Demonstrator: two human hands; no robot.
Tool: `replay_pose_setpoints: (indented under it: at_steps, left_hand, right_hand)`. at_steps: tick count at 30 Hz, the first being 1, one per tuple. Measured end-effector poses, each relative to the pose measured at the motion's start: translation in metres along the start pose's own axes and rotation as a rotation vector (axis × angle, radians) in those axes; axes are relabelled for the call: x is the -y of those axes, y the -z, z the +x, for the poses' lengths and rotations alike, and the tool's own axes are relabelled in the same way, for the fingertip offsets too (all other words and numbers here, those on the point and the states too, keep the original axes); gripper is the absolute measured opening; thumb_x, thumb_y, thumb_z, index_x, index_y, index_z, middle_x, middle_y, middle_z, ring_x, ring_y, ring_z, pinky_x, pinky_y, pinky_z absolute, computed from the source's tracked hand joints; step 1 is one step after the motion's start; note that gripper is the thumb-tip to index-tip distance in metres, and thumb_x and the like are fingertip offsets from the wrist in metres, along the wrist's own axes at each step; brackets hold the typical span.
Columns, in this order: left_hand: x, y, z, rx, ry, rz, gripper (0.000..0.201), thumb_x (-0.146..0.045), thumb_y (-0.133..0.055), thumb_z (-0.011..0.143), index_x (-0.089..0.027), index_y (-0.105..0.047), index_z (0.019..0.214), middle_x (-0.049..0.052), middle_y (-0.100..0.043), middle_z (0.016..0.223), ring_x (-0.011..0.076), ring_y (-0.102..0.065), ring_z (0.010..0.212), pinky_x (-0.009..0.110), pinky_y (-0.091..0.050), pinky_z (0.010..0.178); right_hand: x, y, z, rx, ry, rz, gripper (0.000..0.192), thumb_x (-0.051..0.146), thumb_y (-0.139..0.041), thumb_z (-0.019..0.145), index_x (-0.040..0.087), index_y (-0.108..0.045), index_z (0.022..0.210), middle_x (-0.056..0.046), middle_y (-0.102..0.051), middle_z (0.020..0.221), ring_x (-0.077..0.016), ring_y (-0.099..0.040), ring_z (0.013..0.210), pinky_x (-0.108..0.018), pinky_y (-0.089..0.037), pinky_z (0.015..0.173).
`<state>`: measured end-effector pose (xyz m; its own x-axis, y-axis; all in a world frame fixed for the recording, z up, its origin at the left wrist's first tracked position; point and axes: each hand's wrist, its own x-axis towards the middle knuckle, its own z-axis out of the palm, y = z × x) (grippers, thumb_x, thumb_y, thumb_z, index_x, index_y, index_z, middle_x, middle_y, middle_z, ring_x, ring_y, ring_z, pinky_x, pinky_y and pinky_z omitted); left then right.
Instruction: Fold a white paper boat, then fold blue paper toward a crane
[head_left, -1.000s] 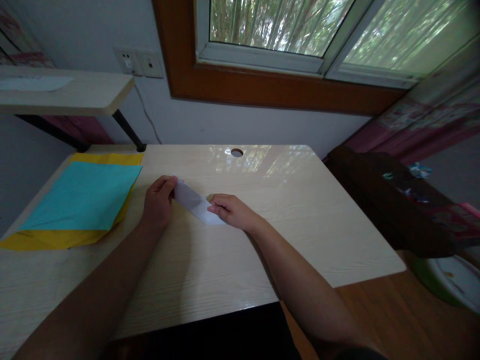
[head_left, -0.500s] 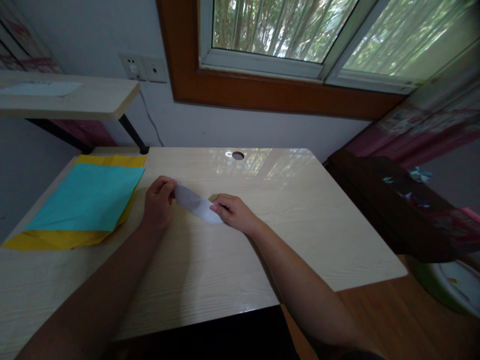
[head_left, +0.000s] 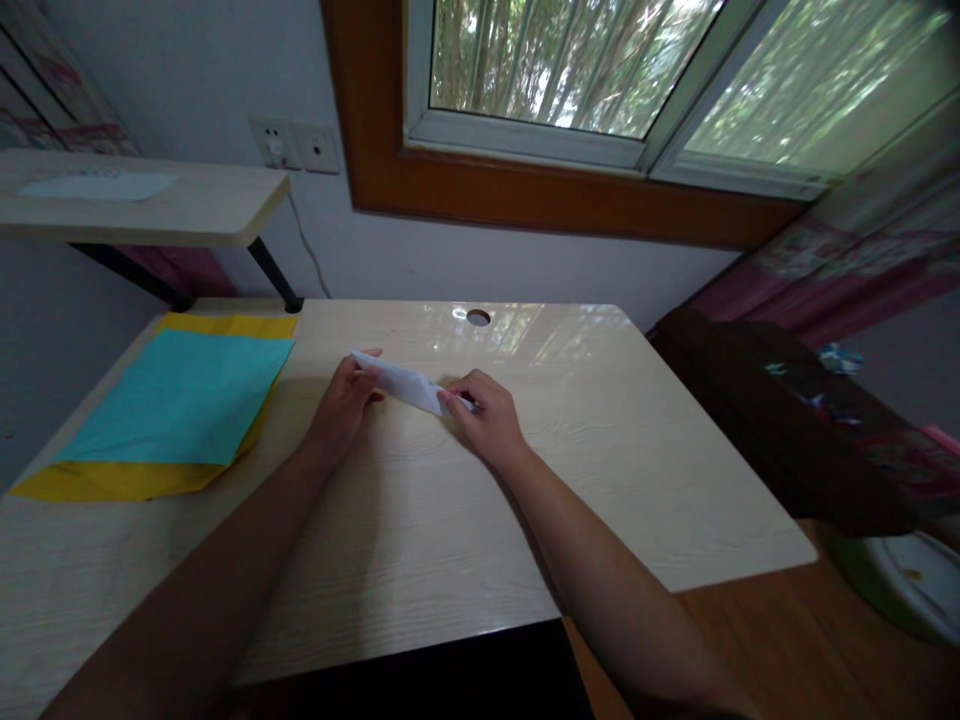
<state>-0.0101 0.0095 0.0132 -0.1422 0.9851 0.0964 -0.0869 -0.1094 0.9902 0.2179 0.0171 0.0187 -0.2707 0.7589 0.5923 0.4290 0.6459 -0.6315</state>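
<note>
Between my two hands is a narrow strip of white folded paper (head_left: 409, 385), slanting down to the right over the desk. My left hand (head_left: 349, 400) pinches its left end, thumb in front and some fingers behind. At the right end, my right hand (head_left: 484, 412) grips the paper between thumb and curled fingers. Both hands are closed on it. The parts of the paper behind my fingers are hidden.
The pale wood desk (head_left: 637, 480) has a cable hole (head_left: 478, 317) near its back edge. Cyan paper (head_left: 184, 395) lies on yellow sheets (head_left: 112, 482) at left. A raised shelf (head_left: 217, 200) overhangs the back left corner. A dark cabinet (head_left: 757, 400) stands at right.
My left hand has moved right and turned, with its thumb now on the paper's front. The right hand has shifted slightly up and right. The strip sits a little higher and flatter.
</note>
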Motion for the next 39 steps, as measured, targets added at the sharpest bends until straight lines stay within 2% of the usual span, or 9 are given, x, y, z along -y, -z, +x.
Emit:
replay_pose_setpoints:
  at_steps: [4, 11, 14, 19, 22, 26, 32, 35, 39]
  left_hand:
    - [0.003, -0.002, -0.003, 0.068, 0.053, -0.027, 0.058, -0.059, -0.064, 0.087, -0.023, -0.053, 0.131, 0.006, -0.060, 0.109, 0.0209, -0.061, 0.099, 0.029, -0.059, 0.069]
    - [0.005, -0.005, -0.002, 0.112, 0.128, -0.185, 0.052, -0.048, -0.068, 0.087, -0.025, -0.044, 0.128, 0.004, -0.066, 0.107, 0.0197, -0.068, 0.090, 0.037, -0.063, 0.071]
    - [0.006, -0.004, -0.001, 0.108, 0.128, -0.183, 0.048, -0.043, -0.068, 0.088, -0.025, -0.046, 0.127, 0.003, -0.067, 0.107, 0.0190, -0.069, 0.091, 0.038, -0.061, 0.078]
    - [0.007, -0.002, -0.001, 0.112, 0.155, -0.152, 0.048, -0.040, -0.064, 0.089, -0.026, -0.047, 0.132, 0.004, -0.070, 0.110, 0.0182, -0.069, 0.090, 0.034, -0.058, 0.078]
    - [0.005, -0.003, -0.002, 0.147, 0.149, -0.156, 0.054, -0.040, -0.063, 0.089, -0.025, -0.045, 0.138, 0.008, -0.069, 0.121, 0.0200, -0.068, 0.091, 0.036, -0.057, 0.078]
    - [0.003, -0.004, -0.003, 0.177, 0.158, -0.142, 0.062, -0.041, -0.060, 0.090, -0.023, -0.040, 0.146, 0.013, -0.063, 0.135, 0.0249, -0.067, 0.102, 0.039, -0.057, 0.081]
    - [0.003, -0.003, -0.003, 0.204, 0.170, -0.146, 0.063, -0.038, -0.058, 0.090, -0.024, -0.040, 0.149, 0.012, -0.051, 0.151, 0.0275, -0.061, 0.115, 0.038, -0.056, 0.084]
    - [0.007, -0.002, -0.003, 0.213, 0.158, -0.163, 0.060, -0.036, -0.057, 0.089, -0.025, -0.045, 0.148, 0.008, -0.043, 0.158, 0.0278, -0.059, 0.118, 0.038, -0.056, 0.086]
    - [0.013, -0.001, -0.001, 0.226, 0.142, -0.164, 0.062, -0.032, -0.056, 0.086, -0.027, -0.047, 0.147, 0.007, -0.041, 0.160, 0.0313, -0.054, 0.128, 0.046, -0.052, 0.099]
  right_hand:
    - [0.000, -0.001, 0.000, 0.023, 0.095, -0.069, 0.014, 0.029, -0.061, 0.096, 0.021, -0.068, 0.087, -0.004, -0.062, 0.078, -0.0173, -0.057, 0.075, -0.031, -0.044, 0.067]
    - [0.005, -0.003, -0.002, 0.186, 0.217, -0.149, 0.012, 0.027, -0.058, 0.098, 0.021, -0.067, 0.098, -0.007, -0.065, 0.087, -0.0198, -0.057, 0.083, -0.034, -0.046, 0.075]
    - [0.007, -0.002, -0.002, 0.227, 0.192, -0.102, 0.013, 0.031, -0.060, 0.097, 0.021, -0.067, 0.101, -0.006, -0.065, 0.089, -0.0189, -0.058, 0.083, -0.033, -0.047, 0.075]
    - [0.010, 0.000, -0.001, 0.273, 0.076, 0.026, 0.019, 0.034, -0.061, 0.097, 0.022, -0.067, 0.110, -0.004, -0.066, 0.091, -0.0160, -0.060, 0.081, -0.030, -0.049, 0.075]
    - [0.009, -0.002, -0.003, 0.312, -0.003, 0.089, 0.025, 0.032, -0.064, 0.095, 0.023, -0.063, 0.118, -0.003, -0.066, 0.093, -0.0146, -0.060, 0.078, -0.029, -0.049, 0.073]
    - [0.005, -0.005, -0.007, 0.285, -0.105, 0.157, 0.029, 0.030, -0.065, 0.093, 0.022, -0.057, 0.119, -0.003, -0.065, 0.096, -0.0130, -0.058, 0.071, -0.027, -0.048, 0.065]
    - [0.005, -0.003, -0.003, 0.280, 0.034, 0.155, 0.009, 0.024, -0.057, 0.096, 0.022, -0.062, 0.103, -0.006, -0.063, 0.104, -0.0153, -0.060, 0.085, -0.030, -0.051, 0.075]
    - [0.005, -0.003, -0.002, 0.303, 0.071, 0.145, 0.012, 0.024, -0.055, 0.098, 0.022, -0.066, 0.102, -0.008, -0.062, 0.108, -0.0168, -0.062, 0.094, -0.031, -0.052, 0.081]
    - [0.005, -0.004, -0.003, 0.333, 0.040, 0.108, 0.017, 0.032, -0.060, 0.097, 0.023, -0.069, 0.108, -0.007, -0.063, 0.110, -0.0146, -0.062, 0.084, -0.030, -0.052, 0.076]
